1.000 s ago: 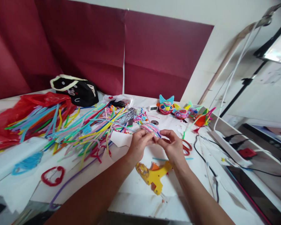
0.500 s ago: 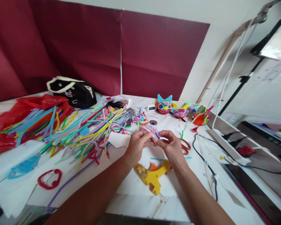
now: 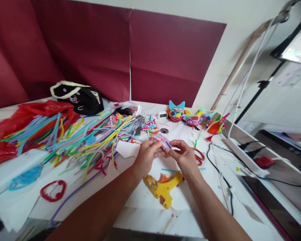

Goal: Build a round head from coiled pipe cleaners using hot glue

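Between both hands is a pink, white and blue striped pipe-cleaner piece (image 3: 161, 139), held just above the table. My left hand (image 3: 149, 154) pinches its near left side, fingers closed. On the right side, my right hand (image 3: 182, 153) grips the same piece with thumb and fingertips. My fingers cover its lower part. Below the hands lies a yellow glue gun (image 3: 163, 189) on its side. Orange-handled scissors (image 3: 198, 156) rest beside my right hand, partly behind it. A white paper piece (image 3: 126, 149) lies left of my left hand.
Loose pipe cleaners (image 3: 90, 144) spread across the left, some in a red plastic bag (image 3: 47, 106). Finished colourful figures (image 3: 176, 112) stand at the back right. A power strip (image 3: 245, 157), a black cable (image 3: 223, 177) and a dark tablet-like device (image 3: 271, 204) line the right side.
Hardly anything differs. Both hands keep hold of the striped piece in nearly the same place, with only slight finger movement.
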`<state>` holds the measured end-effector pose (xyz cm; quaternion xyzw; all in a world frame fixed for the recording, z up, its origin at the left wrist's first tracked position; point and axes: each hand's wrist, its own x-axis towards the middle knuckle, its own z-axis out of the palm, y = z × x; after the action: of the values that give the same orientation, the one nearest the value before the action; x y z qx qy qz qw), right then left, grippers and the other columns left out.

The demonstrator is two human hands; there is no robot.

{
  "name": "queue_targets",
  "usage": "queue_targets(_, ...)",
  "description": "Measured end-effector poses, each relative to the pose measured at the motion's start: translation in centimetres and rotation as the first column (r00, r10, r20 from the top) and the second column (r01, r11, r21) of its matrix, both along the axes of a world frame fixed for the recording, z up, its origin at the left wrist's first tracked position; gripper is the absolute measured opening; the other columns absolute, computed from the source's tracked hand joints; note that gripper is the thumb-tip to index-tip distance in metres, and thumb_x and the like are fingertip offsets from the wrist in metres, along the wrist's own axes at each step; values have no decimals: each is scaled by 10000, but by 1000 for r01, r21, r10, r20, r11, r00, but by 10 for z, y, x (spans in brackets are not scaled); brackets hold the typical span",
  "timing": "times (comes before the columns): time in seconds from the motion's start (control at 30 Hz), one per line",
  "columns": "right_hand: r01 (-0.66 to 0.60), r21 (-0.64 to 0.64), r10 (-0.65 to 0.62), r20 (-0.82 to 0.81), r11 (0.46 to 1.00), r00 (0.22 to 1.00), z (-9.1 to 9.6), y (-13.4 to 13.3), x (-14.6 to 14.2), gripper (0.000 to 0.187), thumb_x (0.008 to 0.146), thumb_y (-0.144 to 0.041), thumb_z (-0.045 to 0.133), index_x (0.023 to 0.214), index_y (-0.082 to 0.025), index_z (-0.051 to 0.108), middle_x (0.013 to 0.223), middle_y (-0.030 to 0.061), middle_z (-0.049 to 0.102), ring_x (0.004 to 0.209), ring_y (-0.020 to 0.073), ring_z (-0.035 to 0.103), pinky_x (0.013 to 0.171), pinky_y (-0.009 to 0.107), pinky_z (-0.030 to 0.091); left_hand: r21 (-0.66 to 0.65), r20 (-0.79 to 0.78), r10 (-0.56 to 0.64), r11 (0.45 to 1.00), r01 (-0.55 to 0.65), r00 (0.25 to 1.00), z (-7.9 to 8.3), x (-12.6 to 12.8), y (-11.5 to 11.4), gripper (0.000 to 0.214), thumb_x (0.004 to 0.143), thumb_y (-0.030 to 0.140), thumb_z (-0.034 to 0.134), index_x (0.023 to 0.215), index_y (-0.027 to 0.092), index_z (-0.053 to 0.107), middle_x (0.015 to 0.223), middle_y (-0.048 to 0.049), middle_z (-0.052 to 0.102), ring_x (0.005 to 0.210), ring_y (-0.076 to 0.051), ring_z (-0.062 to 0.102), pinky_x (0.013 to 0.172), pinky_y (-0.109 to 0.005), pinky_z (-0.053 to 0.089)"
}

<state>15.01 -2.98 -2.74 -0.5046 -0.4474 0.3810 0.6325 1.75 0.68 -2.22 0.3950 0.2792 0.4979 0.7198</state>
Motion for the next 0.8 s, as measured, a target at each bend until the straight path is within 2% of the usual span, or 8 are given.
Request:
queue_targets(0.23,6,10,-6,-7,1000,1000,0,0,-1,424,566,-407,846,846,-196,608,752,4,658,584,178,642,565,333,538,92,-30,-24,995,27,999,2,2,-3,188,707,280,751,747,118,663,694,-37,668,635,-149,633,691,-322,546)
queue_targets(0.53,-31,-9,31,-48,999,998,2,-1,0,410,565,-381,840,853,-185,625,755,6,665,567,173,634,581,335,521,24,-21,27,999,-27,999,-1,2,0,175,676,262,772,724,127,671,682,-13,663,639,-124,635,707,-282,544)
queue_targets(0.8,-74,-9,74,46,997,996,3,-3,1,354,642,-342,766,949,-199,660,875,41,703,712,203,655,698,366,533,-62,-3,78,995,-78,997,0,0,4,215,629,249,790,752,122,669,704,-25,687,668,-133,652,691,-265,535)
